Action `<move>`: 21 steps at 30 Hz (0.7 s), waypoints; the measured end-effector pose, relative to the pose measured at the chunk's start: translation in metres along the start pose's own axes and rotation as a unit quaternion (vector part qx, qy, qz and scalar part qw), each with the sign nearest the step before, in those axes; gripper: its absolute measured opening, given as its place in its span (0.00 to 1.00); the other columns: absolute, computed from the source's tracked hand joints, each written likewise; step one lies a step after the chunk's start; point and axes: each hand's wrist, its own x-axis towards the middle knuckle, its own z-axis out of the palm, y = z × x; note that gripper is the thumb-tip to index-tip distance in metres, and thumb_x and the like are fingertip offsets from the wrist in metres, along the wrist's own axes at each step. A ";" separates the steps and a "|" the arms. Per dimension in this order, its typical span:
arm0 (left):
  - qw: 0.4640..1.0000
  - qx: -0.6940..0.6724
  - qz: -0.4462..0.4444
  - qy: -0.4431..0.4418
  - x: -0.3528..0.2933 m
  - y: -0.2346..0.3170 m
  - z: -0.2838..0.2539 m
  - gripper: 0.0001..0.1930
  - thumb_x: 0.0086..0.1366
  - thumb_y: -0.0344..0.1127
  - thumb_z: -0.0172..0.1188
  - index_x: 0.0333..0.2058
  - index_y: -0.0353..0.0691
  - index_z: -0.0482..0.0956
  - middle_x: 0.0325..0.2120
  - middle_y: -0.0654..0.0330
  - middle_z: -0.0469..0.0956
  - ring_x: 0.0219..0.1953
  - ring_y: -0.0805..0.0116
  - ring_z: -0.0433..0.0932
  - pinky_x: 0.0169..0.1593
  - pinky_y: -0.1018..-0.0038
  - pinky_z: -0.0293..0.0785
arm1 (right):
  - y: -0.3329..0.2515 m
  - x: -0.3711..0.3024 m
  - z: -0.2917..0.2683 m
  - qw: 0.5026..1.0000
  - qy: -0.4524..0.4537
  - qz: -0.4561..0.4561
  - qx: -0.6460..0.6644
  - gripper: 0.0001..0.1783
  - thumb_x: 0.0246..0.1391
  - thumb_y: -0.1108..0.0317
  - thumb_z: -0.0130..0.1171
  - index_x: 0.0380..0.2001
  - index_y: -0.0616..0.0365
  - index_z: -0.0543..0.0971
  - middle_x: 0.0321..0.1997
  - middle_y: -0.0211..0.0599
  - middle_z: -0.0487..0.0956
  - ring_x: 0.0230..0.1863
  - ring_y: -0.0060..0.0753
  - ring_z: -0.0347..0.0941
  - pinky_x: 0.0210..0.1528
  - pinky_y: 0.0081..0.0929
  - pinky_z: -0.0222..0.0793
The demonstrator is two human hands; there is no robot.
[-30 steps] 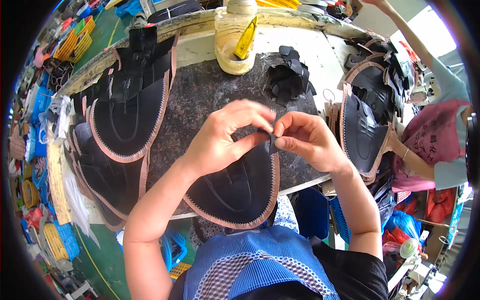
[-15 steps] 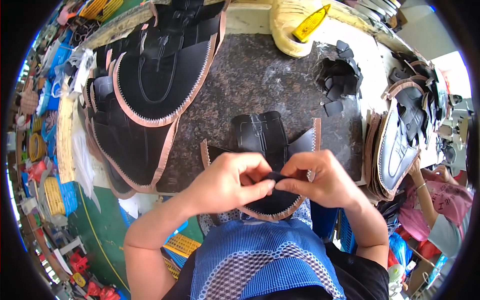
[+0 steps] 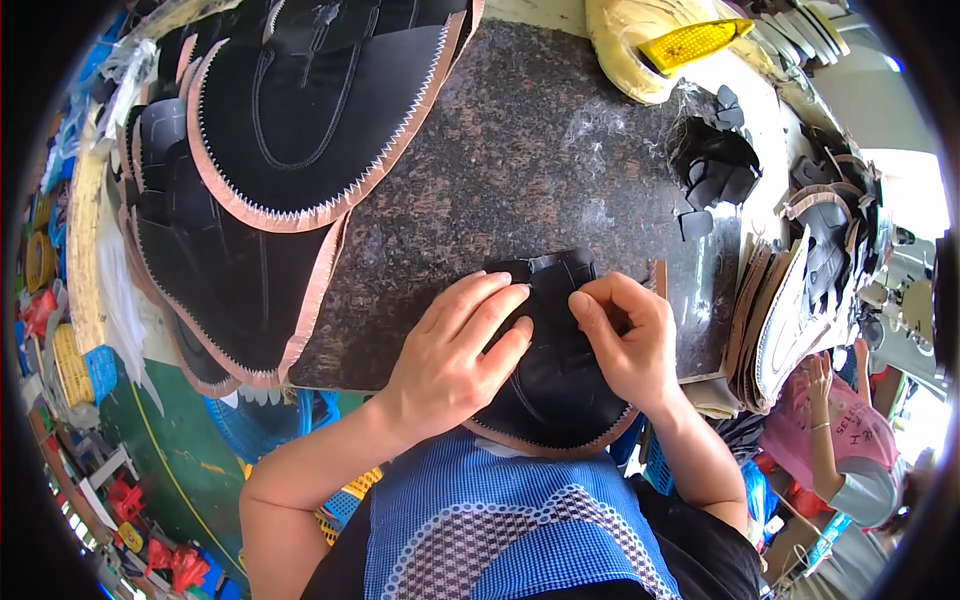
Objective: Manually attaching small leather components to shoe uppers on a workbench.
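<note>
A black shoe upper (image 3: 562,405) with a tan, zigzag-stitched edge lies in front of me at the near side of the dark table. Its narrower end (image 3: 562,272) points away from me. My left hand (image 3: 455,345) rests on the left of the upper, fingers stretched out and slightly apart over it. On the other side, my right hand (image 3: 630,335) has thumb and forefinger closed in a pinch at the upper's right edge. Part of the upper is hidden beneath my hands.
Stacked black uppers (image 3: 300,130) cover the table's left, and another stack (image 3: 785,310) stands at the right edge. Black scraps (image 3: 722,180) fill a hole in the tabletop. A yellow boat-shaped holder (image 3: 695,45) lies far back. A co-worker in pink (image 3: 835,410) sits to the right.
My hands, which were together over the upper holding a small black part, have moved apart. The left has flattened onto the upper; the right has moved to its right edge. The view has shifted.
</note>
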 end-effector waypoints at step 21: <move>0.998 -0.034 -0.018 -0.042 0.003 -0.006 0.001 0.18 0.55 0.28 0.72 0.43 0.38 0.74 0.61 0.49 0.74 0.60 0.50 0.75 0.59 0.59 0.76 | -0.012 0.005 0.019 0.993 0.066 0.006 -0.094 0.08 0.58 0.74 0.68 0.25 0.63 0.81 0.20 0.33 0.74 0.16 0.21 0.68 0.19 0.23 0.61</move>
